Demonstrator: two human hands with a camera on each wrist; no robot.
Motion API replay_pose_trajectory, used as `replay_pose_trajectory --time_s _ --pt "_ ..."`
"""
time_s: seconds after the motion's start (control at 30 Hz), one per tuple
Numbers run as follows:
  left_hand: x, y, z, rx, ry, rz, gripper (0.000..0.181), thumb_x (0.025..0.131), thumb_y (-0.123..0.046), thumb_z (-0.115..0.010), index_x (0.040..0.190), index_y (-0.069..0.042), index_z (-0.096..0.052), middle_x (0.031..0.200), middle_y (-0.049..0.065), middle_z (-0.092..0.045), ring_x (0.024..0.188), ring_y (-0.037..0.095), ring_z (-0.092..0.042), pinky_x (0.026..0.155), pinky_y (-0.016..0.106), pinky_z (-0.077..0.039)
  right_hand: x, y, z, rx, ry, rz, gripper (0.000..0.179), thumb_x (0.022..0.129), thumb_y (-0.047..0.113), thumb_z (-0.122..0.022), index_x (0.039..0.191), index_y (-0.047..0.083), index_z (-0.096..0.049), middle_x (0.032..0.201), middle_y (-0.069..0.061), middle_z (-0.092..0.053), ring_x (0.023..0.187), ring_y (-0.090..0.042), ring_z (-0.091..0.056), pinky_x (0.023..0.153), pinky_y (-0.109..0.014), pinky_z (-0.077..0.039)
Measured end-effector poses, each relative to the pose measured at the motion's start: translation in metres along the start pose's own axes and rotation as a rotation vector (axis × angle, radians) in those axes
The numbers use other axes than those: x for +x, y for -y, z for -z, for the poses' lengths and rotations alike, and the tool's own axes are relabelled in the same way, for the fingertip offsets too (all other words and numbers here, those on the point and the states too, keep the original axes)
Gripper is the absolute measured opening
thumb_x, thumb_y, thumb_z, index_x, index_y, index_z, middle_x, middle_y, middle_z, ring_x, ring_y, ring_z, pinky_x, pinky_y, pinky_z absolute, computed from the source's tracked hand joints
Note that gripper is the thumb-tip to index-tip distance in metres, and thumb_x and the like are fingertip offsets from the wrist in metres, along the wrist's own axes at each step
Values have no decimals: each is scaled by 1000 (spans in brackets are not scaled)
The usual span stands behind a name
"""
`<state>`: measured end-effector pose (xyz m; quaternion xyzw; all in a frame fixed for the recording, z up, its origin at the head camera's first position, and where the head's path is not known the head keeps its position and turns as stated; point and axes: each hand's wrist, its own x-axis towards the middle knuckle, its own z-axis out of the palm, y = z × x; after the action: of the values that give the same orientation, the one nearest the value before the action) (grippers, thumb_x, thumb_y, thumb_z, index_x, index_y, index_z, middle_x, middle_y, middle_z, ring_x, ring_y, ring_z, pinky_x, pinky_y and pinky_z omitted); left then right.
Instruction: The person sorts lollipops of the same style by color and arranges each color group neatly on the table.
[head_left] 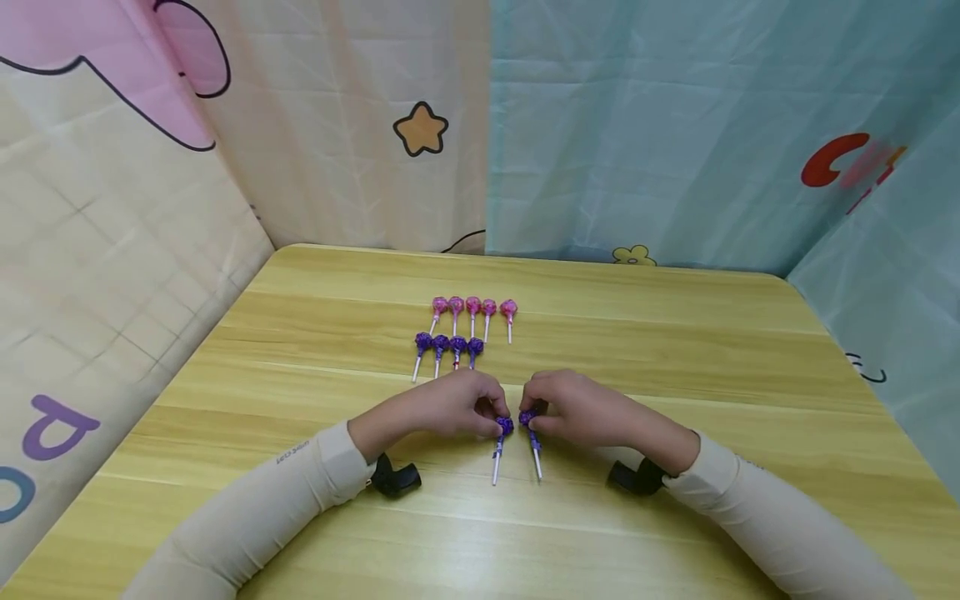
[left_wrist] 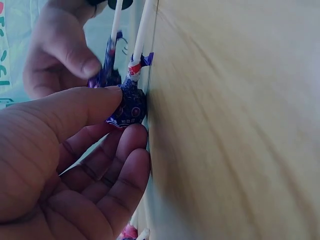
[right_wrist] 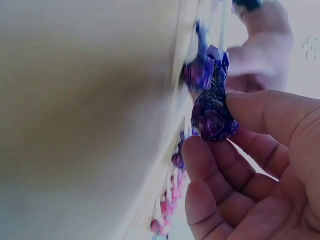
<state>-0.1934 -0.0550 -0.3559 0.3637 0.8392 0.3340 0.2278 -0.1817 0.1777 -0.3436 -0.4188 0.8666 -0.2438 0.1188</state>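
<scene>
My left hand (head_left: pixel 461 404) pinches the wrapped head of a purple lollipop (left_wrist: pixel 131 107) between thumb and fingers, its white stick pointing toward me. Close beside it, my right hand (head_left: pixel 581 408) grips a second purple lollipop (right_wrist: pixel 212 117) by its head, the stick also toward me. The two heads are a small gap apart in the head view. Beyond the left hand lies a row of purple lollipops (head_left: pixel 440 342), some sticks partly hidden by that hand. Behind them is a row of pink lollipops (head_left: pixel 473 306), the rightmost spaced a little wider.
Everything lies on a wood-grain table (head_left: pixel 675 333) with rounded far corners. Printed curtains (head_left: pixel 645 125) hang around its back and sides. A black wrist mount (head_left: pixel 395 477) sits below the left wrist, and another black mount (head_left: pixel 636 477) below the right.
</scene>
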Motion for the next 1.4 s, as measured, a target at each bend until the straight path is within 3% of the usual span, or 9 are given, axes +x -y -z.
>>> replay_pose_trajectory --time_s 0.23,0.47,0.83,1.4 --pt "0 -1 -4 2 -14 12 9 88 -6 -75 90 -14 -72 87 -8 -65 77 8 -60 72 24 -52 14 -16 11 -26 -38 -12 4 92 10 -71 92 12 -68 88 8 -61 79 -8 -56 72 -28 -50" --pt "-1 -4 -8 121 -50 -19 7 89 -11 -74 88 -18 -72 84 -12 -62 76 5 -57 70 22 -50 31 -25 16 -25 -51 -46 4 91 10 -71 94 10 -68 88 6 -62 77 -10 -55 71 -29 -49" --pt "-3 -5 -9 80 -57 -1 9 88 -8 -74 88 -16 -71 86 -8 -63 77 6 -59 71 23 -51 59 -38 16 42 -87 -89 4 91 10 -69 95 10 -68 89 5 -65 81 -11 -58 74 -32 -50" --pt "-4 -6 -8 78 -56 16 8 89 -9 -74 88 -16 -71 87 -8 -65 78 6 -59 72 23 -51 100 -47 19 22 -152 -173 8 90 6 -70 97 9 -67 91 -2 -63 82 -18 -55 77 -35 -48"
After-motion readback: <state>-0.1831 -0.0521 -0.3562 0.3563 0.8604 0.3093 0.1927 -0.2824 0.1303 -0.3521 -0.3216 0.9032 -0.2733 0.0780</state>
